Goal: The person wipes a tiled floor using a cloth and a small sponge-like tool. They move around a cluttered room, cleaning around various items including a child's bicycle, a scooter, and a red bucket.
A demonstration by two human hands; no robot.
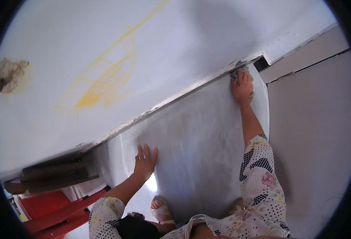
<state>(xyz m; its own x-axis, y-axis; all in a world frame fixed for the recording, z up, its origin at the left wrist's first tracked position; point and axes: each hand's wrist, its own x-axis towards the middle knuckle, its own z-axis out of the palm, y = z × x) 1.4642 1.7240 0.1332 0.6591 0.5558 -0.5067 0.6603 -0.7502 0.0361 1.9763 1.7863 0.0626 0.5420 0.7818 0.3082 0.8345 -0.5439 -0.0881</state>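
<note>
My right hand (243, 87) presses a crumpled grey cloth (238, 73) onto the smooth grey floor (187, 143). It is near the far right corner, close to the strip along the foot of the white wall (163, 53). The palm and fingers cover much of the cloth. My left hand (145, 164) is over the floor at the lower left, fingers spread and nothing in it. Whether it touches the floor I cannot tell. Below my arms, a sandalled foot (160, 209) stands on the floor, and the other foot is partly hidden by my patterned sleeve.
A yellow drawing (106, 80) and a broken hole (11, 74) mark the wall. A small dark gap (261, 63) lies in the corner beyond the cloth. At right is a pale flat panel (310, 113). Red furniture (50, 206) and a dark wooden piece (52, 177) stand at lower left.
</note>
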